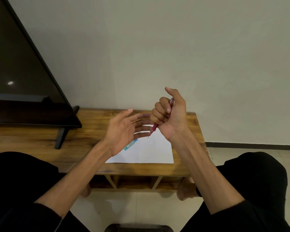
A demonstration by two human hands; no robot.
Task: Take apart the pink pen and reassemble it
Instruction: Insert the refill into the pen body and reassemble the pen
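Note:
My right hand (170, 114) is closed in a fist around the pink pen (154, 127), thumb sticking up. The pen stands steeply tilted, its tip pointing down toward the white paper (151, 151) and its top end showing above my fingers. My left hand (124, 131) hovers just left of the pen, palm up, fingers spread and holding nothing; its fingertips lie close to the pen's tip. Both hands are raised above the wooden table (94, 129).
A teal item (130, 144) lies on the paper's left edge, partly behind my left hand. A dark TV (20, 72) on a black stand occupies the table's left part. My knees in black trousers frame the bottom corners. The wall rises right behind the table.

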